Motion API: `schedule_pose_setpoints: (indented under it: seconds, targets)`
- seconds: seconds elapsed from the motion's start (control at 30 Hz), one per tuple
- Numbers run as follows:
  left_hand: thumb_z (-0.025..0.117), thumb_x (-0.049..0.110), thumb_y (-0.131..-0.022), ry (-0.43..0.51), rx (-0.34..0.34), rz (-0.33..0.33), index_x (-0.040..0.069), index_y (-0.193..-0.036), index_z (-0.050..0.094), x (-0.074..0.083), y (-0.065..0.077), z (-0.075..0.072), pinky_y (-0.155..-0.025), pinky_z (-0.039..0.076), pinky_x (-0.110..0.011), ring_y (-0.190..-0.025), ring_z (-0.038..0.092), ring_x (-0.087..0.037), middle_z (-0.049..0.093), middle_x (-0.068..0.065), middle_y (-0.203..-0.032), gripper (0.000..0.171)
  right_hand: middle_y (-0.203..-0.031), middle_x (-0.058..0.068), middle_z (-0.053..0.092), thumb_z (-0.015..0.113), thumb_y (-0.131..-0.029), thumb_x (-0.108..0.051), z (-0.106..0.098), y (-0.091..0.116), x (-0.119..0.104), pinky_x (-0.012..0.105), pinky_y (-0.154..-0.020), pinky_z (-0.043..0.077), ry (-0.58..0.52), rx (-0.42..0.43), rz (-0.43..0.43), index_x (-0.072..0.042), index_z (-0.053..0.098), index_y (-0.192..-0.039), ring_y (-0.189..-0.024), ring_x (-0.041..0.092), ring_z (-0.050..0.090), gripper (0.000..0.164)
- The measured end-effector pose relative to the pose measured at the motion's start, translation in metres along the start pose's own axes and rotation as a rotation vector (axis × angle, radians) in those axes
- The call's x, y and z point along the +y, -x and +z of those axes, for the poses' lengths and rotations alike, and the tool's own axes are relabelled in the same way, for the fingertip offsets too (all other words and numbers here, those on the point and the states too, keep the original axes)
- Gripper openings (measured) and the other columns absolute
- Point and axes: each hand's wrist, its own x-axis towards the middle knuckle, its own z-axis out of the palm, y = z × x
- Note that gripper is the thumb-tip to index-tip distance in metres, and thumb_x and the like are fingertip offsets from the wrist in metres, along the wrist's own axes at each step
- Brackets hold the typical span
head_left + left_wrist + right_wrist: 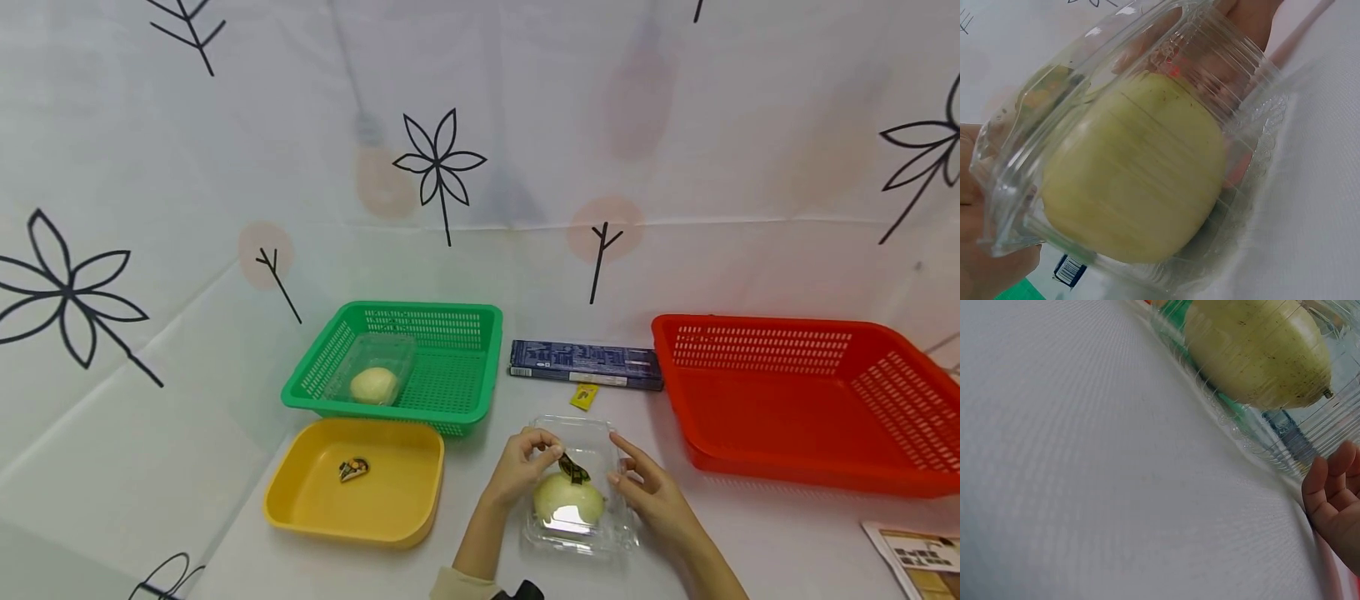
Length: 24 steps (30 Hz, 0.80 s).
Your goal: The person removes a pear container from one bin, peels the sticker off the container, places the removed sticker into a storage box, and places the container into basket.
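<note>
A clear plastic clamshell box (577,537) sits on the white table with a pale yellow-green melon (567,500) inside; the melon's short stem shows in the right wrist view. At the box's upper left, my left hand (517,467) pinches a dark, patterned sticker (574,469) between thumb and index finger, over the lid. The sticker hangs curled above the melon. My right hand (656,496) lies along the box's right side, index finger extended and thumb apart from it. In the right wrist view, its fingertips (1315,475) are right at the ridged plastic wall.
A yellow tray (352,529) at left holds a small colourful sticker (354,469). Behind it, a green basket (450,408) holds another boxed melon (373,386). A dark blue box (585,364) and a small yellow packet (584,396) lie behind. A red basket (757,417) stands at right, near a printed sheet (926,554).
</note>
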Motion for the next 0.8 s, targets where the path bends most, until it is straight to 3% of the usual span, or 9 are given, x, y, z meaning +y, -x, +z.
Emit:
schedule_pose_setpoints:
  seconds: [0.23, 0.53, 0.8]
  targets:
    - [0.061, 0.003, -0.087, 0.014, -0.026, -0.006, -0.013, -0.089, 0.062, 0.0025, 0.0005, -0.0024, -0.085, 0.033, -0.030, -0.083, 0.044, -0.003, 0.055, -0.027, -0.087, 0.016, -0.093, 0.008, 0.044, 0.058, -0.090, -0.001, -0.0001, -0.0002, 0.0020, 0.024, -0.053, 0.037, -0.011, -0.001, -0.021, -0.006, 0.038, -0.142, -0.070, 0.010, 0.052, 0.055]
    - [0.060, 0.002, -0.087, 0.033, -0.044, -0.033, -0.014, -0.089, 0.061, 0.0024, 0.0006, -0.0043, -0.088, 0.032, -0.031, -0.086, 0.046, -0.005, 0.055, -0.026, -0.087, 0.017, -0.094, 0.007, 0.044, 0.057, -0.091, -0.004, 0.0009, 0.0012, 0.0005, 0.023, -0.054, 0.036, -0.019, 0.006, 0.017, -0.006, 0.038, -0.142, -0.072, 0.011, 0.052, 0.055]
    - [0.058, 0.000, -0.087, 0.065, -0.068, -0.015, -0.017, -0.088, 0.058, 0.0013, 0.0001, -0.0060, -0.090, 0.032, -0.030, -0.086, 0.047, -0.003, 0.053, -0.030, -0.085, 0.017, -0.094, 0.008, 0.045, 0.058, -0.091, -0.006, -0.0003, 0.0002, -0.0005, 0.022, -0.057, 0.038, -0.008, -0.003, 0.019, -0.003, 0.036, -0.142, -0.074, 0.011, 0.054, 0.055]
